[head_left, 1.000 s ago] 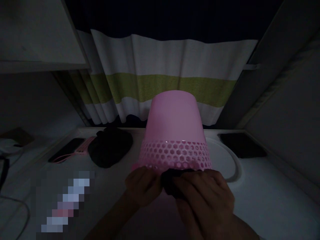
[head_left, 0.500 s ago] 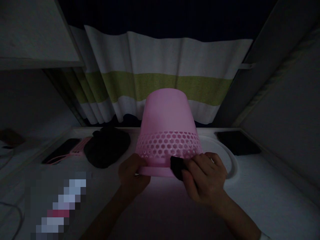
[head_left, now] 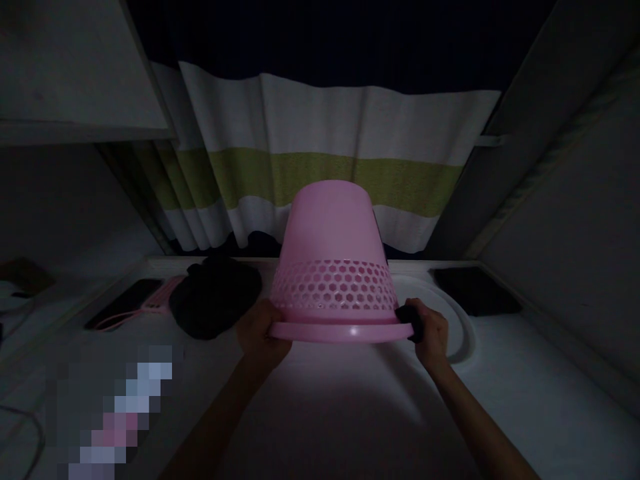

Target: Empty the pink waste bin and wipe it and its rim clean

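A pink plastic wastebasket (head_left: pixel 333 230), with a band of honeycomb holes near its rim, is held tilted with its closed bottom away from me and its mouth toward me. My left hand (head_left: pixel 261 335) is closed around the left side of the rim, thumb underneath. My right hand (head_left: pixel 431 331) is closed on a black cloth (head_left: pixel 411 321), pressed against the right end of the rim. Most of this cloth is hidden by the fingers. The inside of the wastebasket cannot be seen.
Behind the wastebasket lies a white round lid or ring (head_left: pixel 467 340) on the white table (head_left: pixel 330 427). A black bag (head_left: pixel 215 297), a phone (head_left: pixel 125 303) and a pink strap (head_left: pixel 160 297) are at left. A black flat item (head_left: pixel 475 290) sits back right. A striped curtain (head_left: pixel 320 120) hangs behind.
My right hand has moved right along the rim with the black cloth, from near the middle to the right end. The left hand keeps its hold on the wastebasket.
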`<control>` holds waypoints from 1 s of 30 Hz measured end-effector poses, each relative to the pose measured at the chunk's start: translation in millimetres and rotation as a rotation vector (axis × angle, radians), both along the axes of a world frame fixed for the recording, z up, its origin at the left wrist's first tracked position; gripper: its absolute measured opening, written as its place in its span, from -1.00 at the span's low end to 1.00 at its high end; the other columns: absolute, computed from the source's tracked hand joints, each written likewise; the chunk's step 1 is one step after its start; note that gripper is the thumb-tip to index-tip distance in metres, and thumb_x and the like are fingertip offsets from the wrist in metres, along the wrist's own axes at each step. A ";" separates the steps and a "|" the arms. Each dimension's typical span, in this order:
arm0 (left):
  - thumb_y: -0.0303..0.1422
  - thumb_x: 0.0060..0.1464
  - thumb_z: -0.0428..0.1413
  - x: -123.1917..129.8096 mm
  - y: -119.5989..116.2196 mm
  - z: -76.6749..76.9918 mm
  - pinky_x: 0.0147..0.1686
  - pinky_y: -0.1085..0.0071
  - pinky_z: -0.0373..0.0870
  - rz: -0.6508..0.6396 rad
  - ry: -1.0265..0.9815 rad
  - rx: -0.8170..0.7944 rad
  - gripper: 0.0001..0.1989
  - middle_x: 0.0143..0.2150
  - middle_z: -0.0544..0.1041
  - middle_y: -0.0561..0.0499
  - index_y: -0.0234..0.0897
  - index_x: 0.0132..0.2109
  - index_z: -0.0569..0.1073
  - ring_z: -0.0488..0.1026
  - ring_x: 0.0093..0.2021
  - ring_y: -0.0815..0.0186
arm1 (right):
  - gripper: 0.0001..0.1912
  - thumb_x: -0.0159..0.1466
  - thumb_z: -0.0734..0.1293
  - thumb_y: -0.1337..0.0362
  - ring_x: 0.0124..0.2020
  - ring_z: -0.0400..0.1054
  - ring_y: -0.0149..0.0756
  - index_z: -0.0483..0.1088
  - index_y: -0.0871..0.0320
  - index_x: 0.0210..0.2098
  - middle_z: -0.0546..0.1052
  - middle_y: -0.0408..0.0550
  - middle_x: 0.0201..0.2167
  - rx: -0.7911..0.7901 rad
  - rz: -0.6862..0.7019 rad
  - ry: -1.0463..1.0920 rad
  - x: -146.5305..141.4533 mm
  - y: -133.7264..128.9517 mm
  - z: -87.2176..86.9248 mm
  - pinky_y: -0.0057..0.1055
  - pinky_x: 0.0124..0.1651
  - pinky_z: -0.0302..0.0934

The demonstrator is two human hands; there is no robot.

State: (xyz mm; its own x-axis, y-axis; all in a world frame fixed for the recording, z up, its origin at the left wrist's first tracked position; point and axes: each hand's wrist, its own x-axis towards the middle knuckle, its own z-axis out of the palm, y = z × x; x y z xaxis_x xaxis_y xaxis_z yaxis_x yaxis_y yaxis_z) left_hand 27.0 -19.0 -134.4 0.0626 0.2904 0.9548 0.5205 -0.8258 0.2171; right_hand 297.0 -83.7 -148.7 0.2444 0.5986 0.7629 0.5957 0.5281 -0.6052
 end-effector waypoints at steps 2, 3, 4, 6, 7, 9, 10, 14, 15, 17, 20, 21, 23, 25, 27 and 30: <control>-0.58 -0.23 -0.02 1.2 -2.7 -2.4 -0.66 0.55 0.01 -0.008 0.050 0.064 -0.82 -0.65 0.13 0.17 -0.26 -0.61 0.14 0.11 -0.65 0.49 | -0.60 0.30 0.03 0.27 -0.61 0.14 -0.41 0.14 0.14 -0.66 0.21 -0.18 -0.70 0.005 -0.011 -0.054 -3.8 -4.9 7.5 -0.40 -0.53 0.02; -0.58 -0.23 -0.02 2.5 -4.7 -3.5 -0.65 0.54 0.02 -0.009 0.077 0.085 -0.83 -0.65 0.15 0.16 -0.26 -0.60 0.16 0.12 -0.64 0.48 | -0.61 0.30 0.02 0.31 -0.61 0.12 -0.42 0.14 0.14 -0.65 0.19 -0.19 -0.70 0.027 -0.013 -0.107 -7.9 -8.4 13.8 -0.40 -0.50 0.02; -0.57 -0.24 -0.03 4.5 -7.0 -4.5 -0.65 0.52 0.02 -0.012 0.103 0.097 -0.84 -0.64 0.15 0.15 -0.25 -0.60 0.16 0.12 -0.64 0.47 | -0.62 0.29 0.02 0.35 -0.61 0.11 -0.43 0.14 0.15 -0.64 0.18 -0.20 -0.70 0.060 -0.015 -0.175 -13.8 -12.4 21.5 -0.39 -0.47 0.01; -0.57 -0.25 -0.05 11.1 -12.2 -5.9 -0.64 0.50 0.02 -0.022 0.150 0.105 -0.85 -0.64 0.16 0.13 -0.25 -0.61 0.16 0.11 -0.63 0.44 | -0.66 0.26 0.05 0.41 -0.62 0.09 -0.45 0.14 0.16 -0.63 0.16 -0.22 -0.70 0.125 -0.037 -0.340 -31.2 -20.9 38.4 -0.38 -0.43 -0.02; -0.57 -0.25 -0.06 15.4 -14.8 -6.5 -0.64 0.49 0.01 -0.032 0.163 0.102 -0.84 -0.65 0.16 0.13 -0.25 -0.62 0.16 0.11 -0.63 0.44 | -0.68 0.24 0.08 0.42 -0.61 0.09 -0.46 0.14 0.17 -0.64 0.18 -0.21 -0.70 0.131 -0.061 -0.435 -42.2 -24.8 46.4 -0.37 -0.42 -0.04; -0.60 -0.23 -0.07 24.4 -18.7 -8.2 -0.65 0.48 -0.01 -0.061 0.176 0.089 -0.81 -0.67 0.15 0.13 -0.25 -0.64 0.14 0.09 -0.64 0.44 | -0.71 0.21 0.14 0.37 -0.61 0.08 -0.43 0.21 0.17 -0.63 0.22 -0.18 -0.70 0.106 -0.145 -0.633 -65.5 -30.0 58.4 -0.34 -0.42 -0.09; -0.61 -0.22 -0.07 28.3 -19.7 -9.5 -0.65 0.49 -0.01 -0.072 0.175 0.084 -0.79 -0.67 0.14 0.13 -0.26 -0.65 0.13 0.09 -0.65 0.45 | -0.73 0.21 0.16 0.33 -0.59 0.09 -0.40 0.26 0.18 -0.62 0.26 -0.16 -0.68 0.108 -0.180 -0.729 -75.9 -31.0 61.8 -0.33 -0.42 -0.10; -0.61 -0.21 -0.02 34.0 -14.8 -18.8 -0.67 0.51 -0.03 -0.140 0.125 0.034 -0.75 -0.68 0.11 0.16 -0.27 -0.66 0.11 0.06 -0.66 0.48 | -0.70 0.21 0.16 0.26 -0.56 0.10 -0.35 0.28 0.16 -0.62 0.31 -0.12 -0.67 0.156 -0.221 -0.878 -94.0 -25.6 61.2 -0.31 -0.40 -0.12; -0.61 -0.21 -0.01 32.9 -11.4 -21.7 -0.67 0.51 -0.04 -0.170 0.099 0.004 -0.75 -0.67 0.11 0.16 -0.27 -0.66 0.12 0.07 -0.67 0.48 | -0.70 0.21 0.16 0.25 -0.56 0.09 -0.36 0.27 0.16 -0.63 0.30 -0.13 -0.67 0.163 -0.215 -0.880 -91.7 -23.4 59.4 -0.32 -0.40 -0.12; -0.62 -0.22 -0.01 28.2 -2.6 -27.2 -0.67 0.52 -0.03 -0.230 0.048 -0.050 -0.77 -0.66 0.13 0.16 -0.27 -0.66 0.14 0.09 -0.66 0.49 | -0.70 0.20 0.15 0.26 -0.56 0.09 -0.37 0.27 0.16 -0.63 0.29 -0.13 -0.67 0.186 -0.213 -0.859 -81.0 -19.6 55.6 -0.32 -0.40 -0.10; -0.61 -0.22 -0.02 17.4 13.4 -32.0 -0.66 0.53 0.03 -0.247 -0.015 -0.079 -0.77 -0.65 0.15 0.16 -0.27 -0.65 0.13 0.15 -0.65 0.48 | -0.77 0.18 0.13 0.33 -0.56 0.09 -0.38 0.27 0.18 -0.58 0.27 -0.12 -0.66 0.256 -0.199 -0.756 -56.3 -13.8 47.6 -0.34 -0.40 -0.04; -0.60 -0.21 -0.01 13.4 18.8 -33.0 -0.66 0.53 0.04 -0.236 -0.036 -0.082 -0.77 -0.66 0.15 0.16 -0.26 -0.65 0.13 0.16 -0.65 0.48 | -0.80 0.17 0.13 0.36 -0.57 0.10 -0.38 0.27 0.18 -0.56 0.26 -0.12 -0.66 0.278 -0.180 -0.708 -47.0 -10.9 43.4 -0.34 -0.40 -0.02; -0.56 -0.19 0.01 5.8 29.4 -35.8 -0.66 0.54 0.05 -0.215 -0.082 -0.101 -0.77 -0.66 0.14 0.16 -0.26 -0.64 0.13 0.15 -0.65 0.48 | -0.82 0.16 0.10 0.42 -0.57 0.10 -0.37 0.23 0.17 -0.53 0.23 -0.14 -0.65 0.303 -0.135 -0.584 -28.0 -1.9 31.2 -0.34 -0.42 0.00; -0.53 -0.16 0.03 -0.5 39.1 -41.3 -0.67 0.54 0.02 -0.189 -0.132 -0.136 -0.75 -0.66 0.11 0.17 -0.26 -0.64 0.12 0.12 -0.66 0.49 | -0.80 0.19 0.06 0.42 -0.54 0.14 -0.35 0.24 0.16 -0.49 0.26 -0.11 -0.61 0.347 -0.120 -0.448 -10.2 11.1 14.7 -0.32 -0.42 0.02; -0.50 -0.14 0.04 -5.3 47.4 -49.6 -0.67 0.55 0.00 -0.164 -0.179 -0.188 -0.73 -0.66 0.08 0.17 -0.26 -0.64 0.09 0.08 -0.65 0.49 | -0.73 0.24 0.02 0.33 -0.49 0.20 -0.30 0.29 0.18 -0.44 0.32 -0.06 -0.56 0.355 -0.153 -0.321 3.9 26.0 -3.0 -0.31 -0.40 0.06; -0.45 -0.11 0.03 -10.4 56.1 -61.9 -0.66 0.55 0.00 -0.135 -0.234 -0.270 -0.73 -0.63 0.04 0.18 -0.25 -0.61 0.06 0.05 -0.63 0.49 | -0.59 0.31 -0.04 0.21 -0.55 0.19 -0.36 0.34 0.19 -0.42 0.29 -0.12 -0.60 0.083 -0.177 -0.043 12.8 44.1 -24.4 -0.38 -0.46 0.06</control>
